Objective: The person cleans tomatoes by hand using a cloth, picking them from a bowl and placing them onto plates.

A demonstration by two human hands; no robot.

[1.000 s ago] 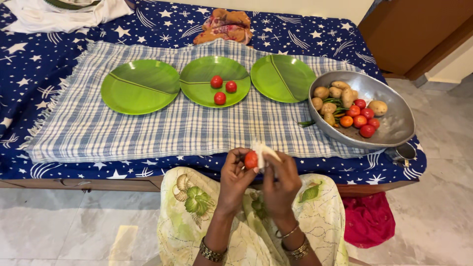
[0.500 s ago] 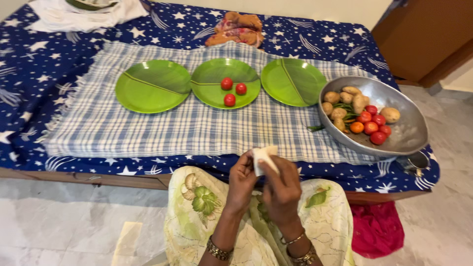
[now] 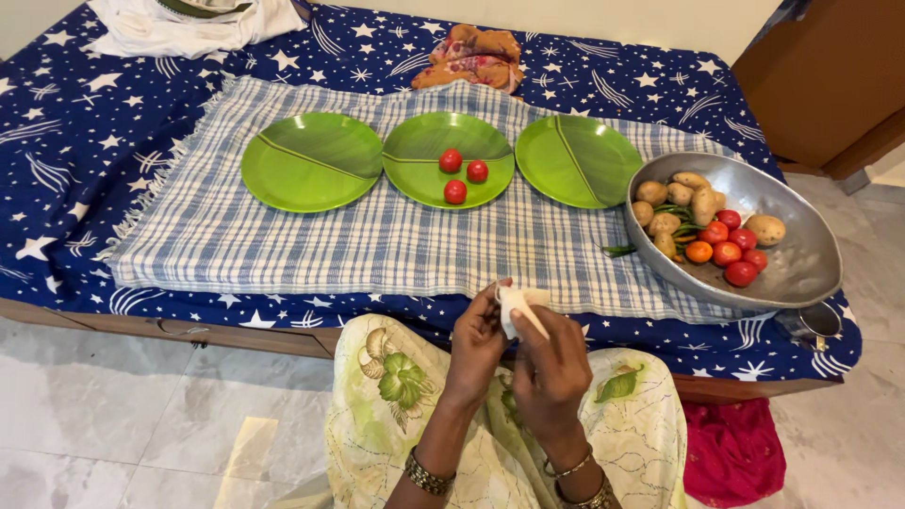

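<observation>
Small white folded cloth (image 3: 520,306) pinched between both hands, held just off near edge of star-patterned blue bed (image 3: 75,141), above lap. Whatever is wrapped inside is hidden, can't be told. Left hand (image 3: 478,341) curled shut round cloth from left, fingers up; right hand (image 3: 550,363) closed over it from right, thumb pressed on top. Three small red tomatoes (image 3: 461,174) seen on middle green round plate (image 3: 415,151), on checked blue-white cloth (image 3: 330,245). Steel bowl of potatoes and tomatoes (image 3: 801,254) sat at right edge.
</observation>
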